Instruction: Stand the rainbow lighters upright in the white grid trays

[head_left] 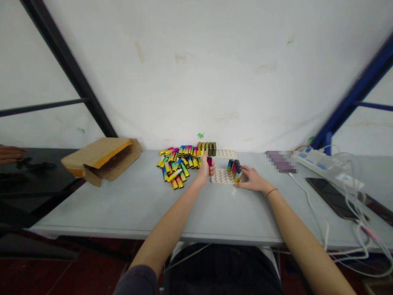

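Note:
My left hand [205,171] is closed around a small shiny case [209,161], magenta and dark at its top, just left of a white tray with holes [221,176]. At the tray's right end stand several upright rainbow-coloured metallic cases [237,171] with dark tops. My right hand [254,180] rests against this end, thumb and fingers spread beside the cases; its farther fingers are partly hidden. Left of my left hand lies a loose heap of similar shiny cases [176,166]. Behind it, gold-ended cases [206,148] stand packed together beside a second white tray [226,153].
An opened cardboard box [101,157] lies at the table's left. To the right are a blurred-out purple item [281,161], a white power strip [325,164], a dark phone [333,198] and looping white cables [310,200]. Another person's hand [10,155] shows at the far left.

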Demonstrator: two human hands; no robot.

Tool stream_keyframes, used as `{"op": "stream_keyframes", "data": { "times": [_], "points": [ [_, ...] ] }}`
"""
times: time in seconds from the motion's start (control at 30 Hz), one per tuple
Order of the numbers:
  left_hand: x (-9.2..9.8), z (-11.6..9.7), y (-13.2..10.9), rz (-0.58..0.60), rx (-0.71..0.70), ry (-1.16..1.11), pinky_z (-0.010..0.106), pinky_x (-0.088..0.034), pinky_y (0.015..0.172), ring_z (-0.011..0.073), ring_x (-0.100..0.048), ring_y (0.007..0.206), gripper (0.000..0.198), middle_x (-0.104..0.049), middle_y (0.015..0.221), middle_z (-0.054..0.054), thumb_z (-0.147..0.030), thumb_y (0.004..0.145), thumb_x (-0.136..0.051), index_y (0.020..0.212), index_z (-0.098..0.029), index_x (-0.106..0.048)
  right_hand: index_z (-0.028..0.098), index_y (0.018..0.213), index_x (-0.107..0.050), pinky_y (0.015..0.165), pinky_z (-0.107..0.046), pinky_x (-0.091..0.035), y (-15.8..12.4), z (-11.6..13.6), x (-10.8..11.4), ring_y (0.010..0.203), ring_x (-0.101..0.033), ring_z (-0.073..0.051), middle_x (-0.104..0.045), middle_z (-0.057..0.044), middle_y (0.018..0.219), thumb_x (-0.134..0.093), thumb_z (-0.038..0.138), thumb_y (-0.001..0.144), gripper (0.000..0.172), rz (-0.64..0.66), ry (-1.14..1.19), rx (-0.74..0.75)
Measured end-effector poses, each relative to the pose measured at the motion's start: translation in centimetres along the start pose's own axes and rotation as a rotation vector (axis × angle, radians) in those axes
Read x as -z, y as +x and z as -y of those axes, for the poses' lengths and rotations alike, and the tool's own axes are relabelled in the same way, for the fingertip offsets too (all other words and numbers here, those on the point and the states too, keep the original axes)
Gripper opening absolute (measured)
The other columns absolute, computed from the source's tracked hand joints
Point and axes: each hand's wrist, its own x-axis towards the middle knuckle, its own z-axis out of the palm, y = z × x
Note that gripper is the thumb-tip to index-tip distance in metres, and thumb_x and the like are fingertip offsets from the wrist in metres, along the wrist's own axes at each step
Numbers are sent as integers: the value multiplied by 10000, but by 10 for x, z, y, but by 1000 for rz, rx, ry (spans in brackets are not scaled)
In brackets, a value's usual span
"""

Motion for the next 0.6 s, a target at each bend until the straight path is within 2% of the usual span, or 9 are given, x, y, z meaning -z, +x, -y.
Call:
{"op": "stream_keyframes", "data": {
  "times": [0.17, 0.4, 0.5, 0.6],
  "points": [
    [-1, 4, -1, -46, -39, -11, 187, -153, 385, 62, -166, 362, 549, -205, 452, -91, -638, 968, -369, 593, -237, -344, 237, 1391, -677, 1170, -649, -395, 0, -2, -2, 1370, -555, -449, -581, -184, 1513, -779, 665, 774, 758, -18, -5, 0],
    [-3, -2, -2, -167, -69, -73, 202, -150, 378, 74, -154, 353, 500, -211, 443, -76, -439, 1031, -229, 590, -233, -340, 208, 1407, -667, 1197, -633, -367, 0, -3, -2, 1404, -532, -443, -566, -195, 1528, -766, 662, 793, 769, 4, -20, -1],
    [-3, -3, -3, -174, -91, -92, 197, -146, 374, 75, -155, 358, 506, -210, 441, -76, -475, 1025, -250, 590, -233, -339, 211, 1409, -664, 1195, -644, -361, 0, -2, -2, 1407, -529, -443, -564, -198, 1532, -765, 658, 794, 767, 4, -18, 0],
    [-4, -1, -4, -160, -90, -120, 193, -158, 372, 70, -153, 359, 541, -200, 443, -85, -597, 992, -321, 590, -236, -340, 211, 1407, -666, 1194, -640, -366, -1, -2, -1, 1398, -537, -443, -565, -198, 1531, -773, 654, 789, 767, 2, -15, -3]
  ]
}}
